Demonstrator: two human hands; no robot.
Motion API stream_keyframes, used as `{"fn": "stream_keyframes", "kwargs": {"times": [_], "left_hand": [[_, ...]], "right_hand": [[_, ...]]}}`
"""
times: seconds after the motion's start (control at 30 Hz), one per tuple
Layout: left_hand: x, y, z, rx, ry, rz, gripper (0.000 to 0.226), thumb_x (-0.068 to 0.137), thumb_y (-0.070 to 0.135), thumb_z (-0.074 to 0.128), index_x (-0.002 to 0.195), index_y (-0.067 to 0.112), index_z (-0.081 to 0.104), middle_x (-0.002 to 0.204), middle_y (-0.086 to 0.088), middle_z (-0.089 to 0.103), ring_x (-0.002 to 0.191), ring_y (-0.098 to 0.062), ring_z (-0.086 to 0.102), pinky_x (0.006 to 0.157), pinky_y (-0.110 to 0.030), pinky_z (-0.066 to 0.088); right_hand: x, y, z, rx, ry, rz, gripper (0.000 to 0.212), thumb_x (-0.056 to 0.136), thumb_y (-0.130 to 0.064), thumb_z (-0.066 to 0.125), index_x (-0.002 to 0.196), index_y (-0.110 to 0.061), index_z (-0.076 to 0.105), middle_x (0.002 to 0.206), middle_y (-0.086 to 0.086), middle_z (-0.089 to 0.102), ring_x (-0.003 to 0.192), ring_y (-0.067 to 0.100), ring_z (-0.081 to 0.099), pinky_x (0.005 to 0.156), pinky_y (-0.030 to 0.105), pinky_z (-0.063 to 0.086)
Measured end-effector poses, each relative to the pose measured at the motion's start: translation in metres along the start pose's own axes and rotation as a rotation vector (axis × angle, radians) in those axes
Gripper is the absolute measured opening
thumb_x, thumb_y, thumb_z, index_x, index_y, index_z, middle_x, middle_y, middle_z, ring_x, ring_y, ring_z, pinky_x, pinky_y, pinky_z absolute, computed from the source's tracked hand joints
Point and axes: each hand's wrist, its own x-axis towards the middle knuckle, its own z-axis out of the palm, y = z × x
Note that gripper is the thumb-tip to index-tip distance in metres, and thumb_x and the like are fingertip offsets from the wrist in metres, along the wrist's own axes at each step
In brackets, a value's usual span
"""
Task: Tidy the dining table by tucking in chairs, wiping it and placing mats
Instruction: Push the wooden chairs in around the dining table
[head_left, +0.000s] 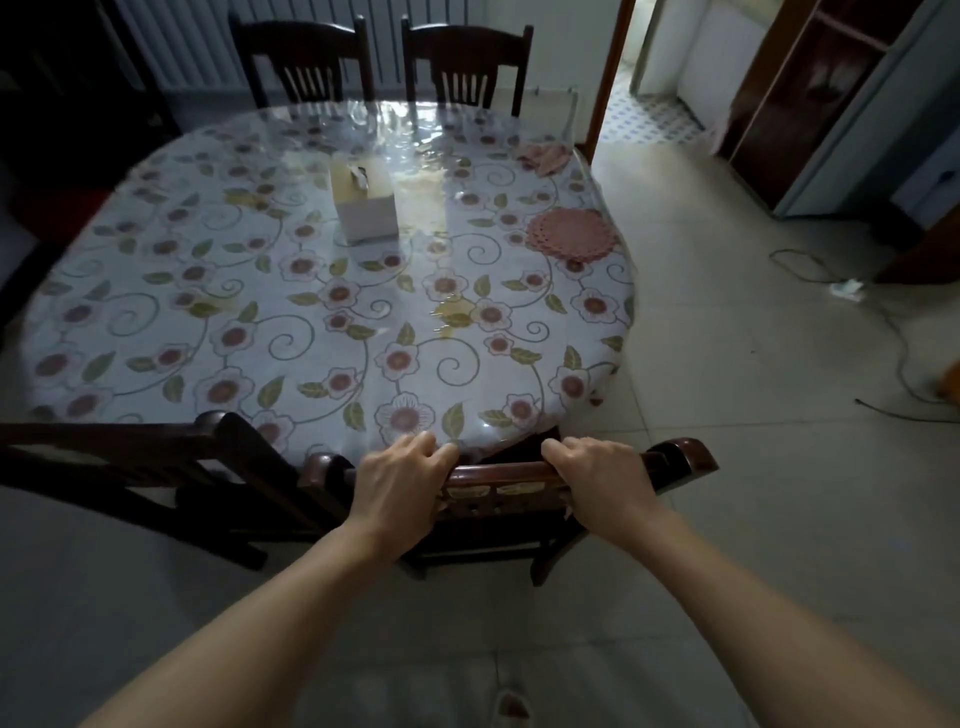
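At table's (311, 322) near edge, both hands (400, 478) curled over chair-back (498, 473); seat hidden beneath.

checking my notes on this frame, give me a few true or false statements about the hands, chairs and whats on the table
1. Both hands grip the near chair's top rail. True: left hand, right hand.
2. The pink mats lie near the table's right edge. True.
3. The box lies on the floor. False: it stands on the table.
4. No chairs stand at the far side. False: two far chairs do.
5. The cloth is in the right hand. False: it lies at the far right edge.
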Motion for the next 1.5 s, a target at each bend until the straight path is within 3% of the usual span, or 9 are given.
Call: {"fn": "stream_keyframes", "kwargs": {"times": [0.13,0.37,0.53,0.7,1.0,1.23,1.33,1.43,1.5], "left_hand": [[-0.004,0.004,0.003,-0.013,-0.032,-0.02,0.049,0.037,0.024,0.088,0.081,0.026,0.064,0.072,0.008,0.059,0.063,-0.015,0.062,0.038,-0.023,0.032],[-0.008,-0.02,0.007,0.003,-0.057,0.022,0.052,0.035,0.02,0.086,0.083,0.028,0.067,0.069,0.009,0.056,0.061,-0.014,0.06,0.038,-0.02,0.03],[-0.002,-0.04,0.014,0.037,-0.062,0.002,0.046,0.034,0.013,0.087,0.07,0.021,0.059,0.064,0.005,0.053,0.053,-0.016,0.053,0.04,-0.022,0.022],[0.021,-0.049,0.016,0.032,-0.017,-0.023,0.047,0.033,0.01,0.087,0.07,0.019,0.059,0.064,0.002,0.054,0.053,-0.018,0.055,0.043,-0.019,0.017],[0.032,-0.042,0.018,0.014,-0.017,-0.083,0.046,0.033,0.005,0.086,0.071,0.015,0.062,0.063,-0.002,0.054,0.051,-0.02,0.055,0.042,-0.021,0.023],[0.029,-0.038,0.019,0.037,-0.013,-0.159,0.052,0.034,0.007,0.089,0.078,0.014,0.064,0.068,-0.003,0.056,0.056,-0.022,0.056,0.045,-0.023,0.025],[0.028,-0.035,0.02,0.006,-0.024,-0.19,0.046,0.05,0.009,0.085,0.09,0.014,0.063,0.081,-0.005,0.059,0.071,-0.024,0.058,0.052,-0.027,0.029],[0.028,-0.031,0.017,-0.022,-0.063,-0.193,0.033,0.079,0.016,0.067,0.11,0.017,0.055,0.104,-0.004,0.056,0.095,-0.024,0.055,0.064,-0.03,0.031],[0.028,-0.026,0.013,-0.022,-0.102,-0.178,0.03,0.087,0.016,0.058,0.116,0.017,0.05,0.11,-0.004,0.052,0.1,-0.023,0.052,0.067,-0.029,0.033]], "right_hand": [[-0.012,-0.004,0.004,-0.045,0.076,0.034,0.046,0.03,0.0,0.076,0.066,-0.018,0.054,0.052,-0.003,0.053,0.044,0.019,0.054,0.042,0.022,0.03],[-0.008,-0.024,0.02,0.003,0.28,0.036,0.03,0.047,-0.004,0.077,0.066,-0.015,0.055,0.054,-0.002,0.052,0.048,0.021,0.052,0.049,0.024,0.028],[0.008,-0.04,0.033,0.037,0.332,0.025,0.012,0.06,-0.008,0.061,0.064,-0.017,0.054,0.054,-0.002,0.053,0.049,0.02,0.052,0.049,0.025,0.033],[0.039,-0.026,0.035,0.028,0.313,0.014,0.029,0.051,-0.009,0.081,0.068,-0.017,0.058,0.06,-0.002,0.06,0.055,0.021,0.057,0.053,0.026,0.037],[0.056,-0.007,0.032,0.036,0.232,-0.073,0.042,0.041,-0.011,0.087,0.074,-0.016,0.061,0.068,-0.002,0.064,0.061,0.021,0.06,0.056,0.027,0.041],[0.055,-0.016,0.036,-0.005,0.19,0.048,0.044,0.046,-0.007,0.087,0.081,-0.014,0.062,0.073,0.004,0.064,0.064,0.025,0.06,0.058,0.033,0.046],[0.054,-0.017,0.036,-0.025,0.168,0.084,0.043,0.05,-0.005,0.085,0.084,-0.015,0.062,0.077,0.004,0.065,0.068,0.026,0.061,0.061,0.035,0.047],[0.052,-0.009,0.034,-0.014,0.122,0.031,0.048,0.047,-0.008,0.086,0.089,-0.015,0.063,0.08,0.002,0.067,0.071,0.026,0.064,0.061,0.036,0.048],[0.05,-0.005,0.032,-0.009,0.103,0.005,0.049,0.05,-0.006,0.085,0.093,-0.015,0.065,0.081,0.002,0.068,0.072,0.025,0.065,0.061,0.035,0.047]]}}
